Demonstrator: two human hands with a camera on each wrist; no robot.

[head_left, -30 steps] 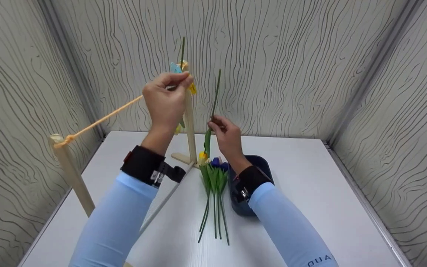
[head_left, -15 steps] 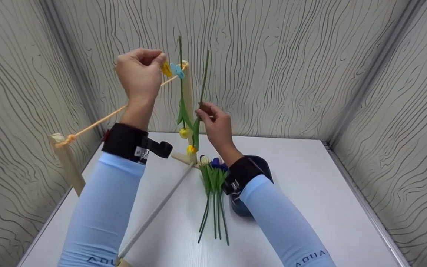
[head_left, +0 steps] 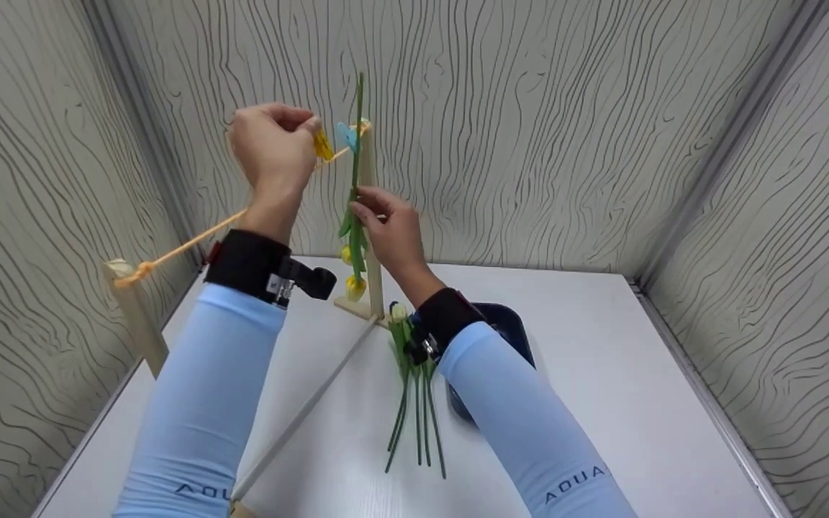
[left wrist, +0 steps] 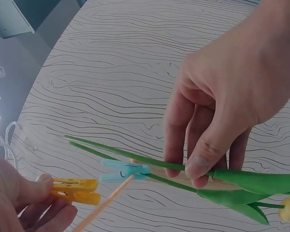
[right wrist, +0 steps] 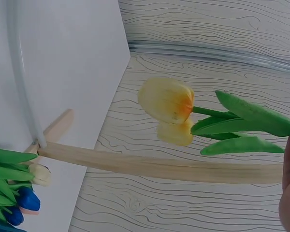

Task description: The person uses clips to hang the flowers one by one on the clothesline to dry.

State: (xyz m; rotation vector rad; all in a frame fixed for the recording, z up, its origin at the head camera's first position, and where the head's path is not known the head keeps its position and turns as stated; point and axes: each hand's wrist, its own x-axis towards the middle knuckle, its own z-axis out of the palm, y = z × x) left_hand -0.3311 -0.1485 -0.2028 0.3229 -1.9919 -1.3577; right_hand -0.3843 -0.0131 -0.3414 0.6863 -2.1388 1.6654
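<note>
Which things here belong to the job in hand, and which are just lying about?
In use: yellow clip (left hand), held tulip (right hand), blue clip, hung tulip, orange cord, wooden stand.

Lying by: tulip bunch (probably for later), dark tray (seemingly idle).

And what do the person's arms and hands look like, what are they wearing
The left sleeve and right sleeve are light blue with dark lettering. The left wristband and right wristband are black, each carrying a small black camera and a silvery metal fitting. The left hand and right hand wear no gloves.
</note>
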